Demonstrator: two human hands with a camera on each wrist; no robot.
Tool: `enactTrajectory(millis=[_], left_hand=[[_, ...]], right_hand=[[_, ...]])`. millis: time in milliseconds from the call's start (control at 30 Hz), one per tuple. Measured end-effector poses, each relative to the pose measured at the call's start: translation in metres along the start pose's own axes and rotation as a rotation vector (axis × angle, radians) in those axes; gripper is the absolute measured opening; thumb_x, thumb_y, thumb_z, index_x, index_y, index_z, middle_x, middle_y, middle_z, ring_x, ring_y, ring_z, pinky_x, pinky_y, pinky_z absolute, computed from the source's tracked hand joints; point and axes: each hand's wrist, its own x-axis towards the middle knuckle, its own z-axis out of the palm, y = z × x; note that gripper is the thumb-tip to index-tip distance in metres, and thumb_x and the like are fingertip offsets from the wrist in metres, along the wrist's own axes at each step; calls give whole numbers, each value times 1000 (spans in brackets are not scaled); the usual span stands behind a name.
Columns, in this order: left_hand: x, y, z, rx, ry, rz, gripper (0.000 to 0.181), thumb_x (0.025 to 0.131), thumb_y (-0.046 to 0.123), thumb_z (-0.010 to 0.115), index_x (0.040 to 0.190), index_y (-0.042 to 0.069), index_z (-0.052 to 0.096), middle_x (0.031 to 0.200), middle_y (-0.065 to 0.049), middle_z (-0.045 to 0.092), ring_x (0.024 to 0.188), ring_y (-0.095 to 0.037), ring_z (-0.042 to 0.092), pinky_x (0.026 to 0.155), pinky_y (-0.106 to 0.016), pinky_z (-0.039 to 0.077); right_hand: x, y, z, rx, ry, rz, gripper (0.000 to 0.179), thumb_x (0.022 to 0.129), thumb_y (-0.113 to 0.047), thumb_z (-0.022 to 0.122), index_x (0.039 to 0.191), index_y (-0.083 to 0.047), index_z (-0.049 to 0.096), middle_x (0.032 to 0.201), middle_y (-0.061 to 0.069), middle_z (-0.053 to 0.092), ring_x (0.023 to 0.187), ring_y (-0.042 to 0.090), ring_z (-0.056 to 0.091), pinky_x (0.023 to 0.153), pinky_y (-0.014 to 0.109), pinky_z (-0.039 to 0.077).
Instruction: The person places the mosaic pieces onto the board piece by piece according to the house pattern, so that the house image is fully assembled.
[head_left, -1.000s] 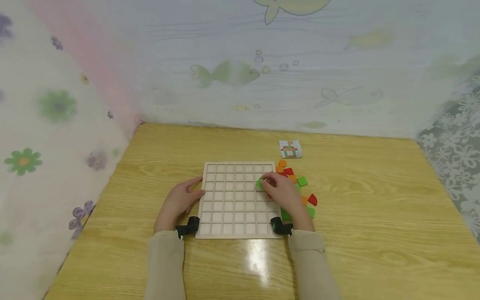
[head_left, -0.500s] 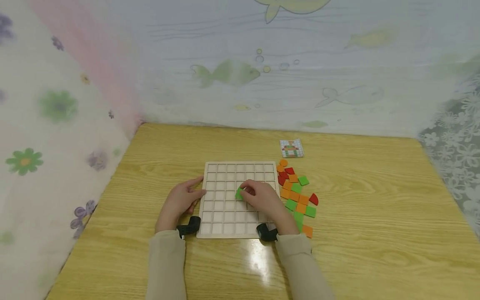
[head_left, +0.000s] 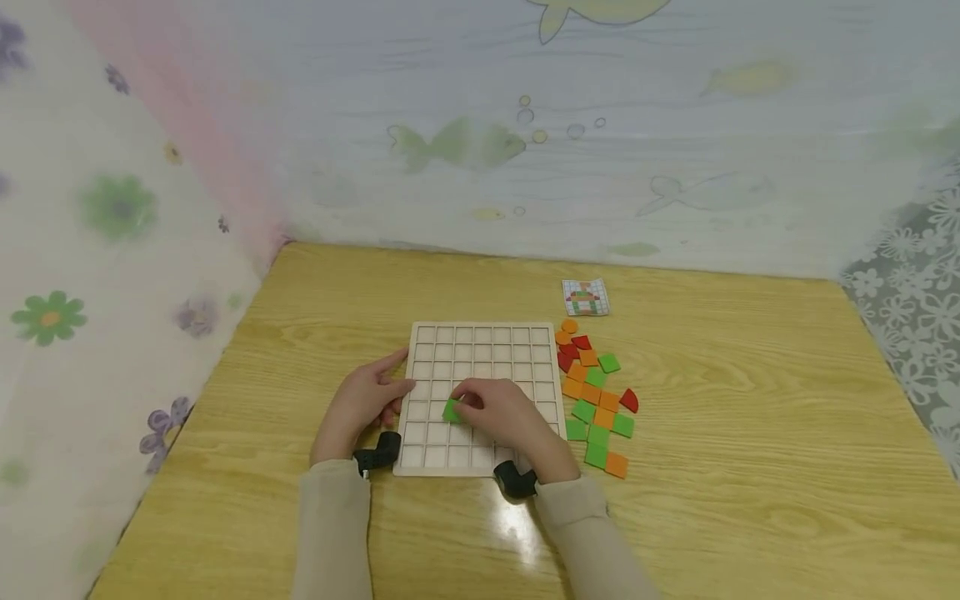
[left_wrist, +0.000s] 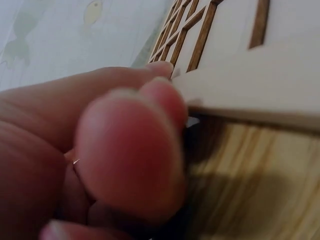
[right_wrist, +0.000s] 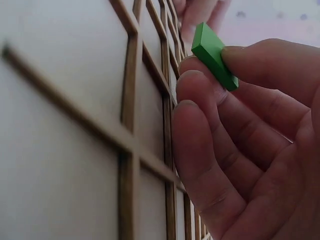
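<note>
Between the thumb and fingers of my right hand (head_left: 501,410) is a small green square tile (right_wrist: 214,56), pinched by its faces. It is over the left-middle part of a pale wooden grid board (head_left: 482,326), tilted on edge close above the cells in the right wrist view. The other fingertips lie right at the board's ridges. My left hand (head_left: 362,398) is at the board's left edge, index finger stretched along it and thumb tip touching the rim. Close up in the left wrist view, its fingertips (left_wrist: 162,67) meet the board's side.
Loose green and orange square tiles (head_left: 597,435), red quarter-round pieces (head_left: 629,401) and orange round pieces (head_left: 570,326) lie right of the board. Behind them is a small printed pattern card (head_left: 586,297). The wood-grain table (head_left: 750,433) meets a wall at the back.
My right hand has carried the green tile leftward and nearer me, from the board's right side to its left-middle cells. The left hand has stayed at the left edge.
</note>
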Motion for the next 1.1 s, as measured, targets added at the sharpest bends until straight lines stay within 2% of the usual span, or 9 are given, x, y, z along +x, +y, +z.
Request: enactTrajectory(millis=[333,500,633,900,1100], left_hand=[[0,0,0,5,-11,-8,60,82,31,64,134,40,35,63,-11,58,48,-21,56,44,-30,43],[1,0,0,19,-20,16,62,83,30,63,137,38,31,62,-11,58,47,-19,55,43,-29,43],[1,0,-1,25,-23,29,60,84,28,62,136,36,34,61,-10,57,46,-19,54,43,-29,43],[2,1,0,5,-31,31,62,84,27,62,137,37,32,62,-11,57,46,-19,54,45,-31,46],[2,-1,-1,25,-33,33,60,84,29,62,136,36,33,61,-10,57,46,-19,54,44,-30,44]], right_hand=[[-1,-11,9,-33,-49,-67,12,85,-27,58,92,-21,67,77,-15,57,70,5,50,66,22,41],[-3,-15,12,-56,-74,-72,13,84,-28,59,90,-23,68,83,-16,59,75,2,51,71,23,42],[-4,-18,14,-66,-87,-66,13,84,-29,59,90,-22,69,85,-16,60,76,1,52,72,22,43],[-5,-20,14,-101,-69,-74,12,81,-27,64,88,-21,71,81,-16,56,72,1,50,67,20,41],[-7,-23,17,-108,-84,-99,13,81,-29,65,89,-22,72,83,-16,58,76,0,51,69,20,41]])
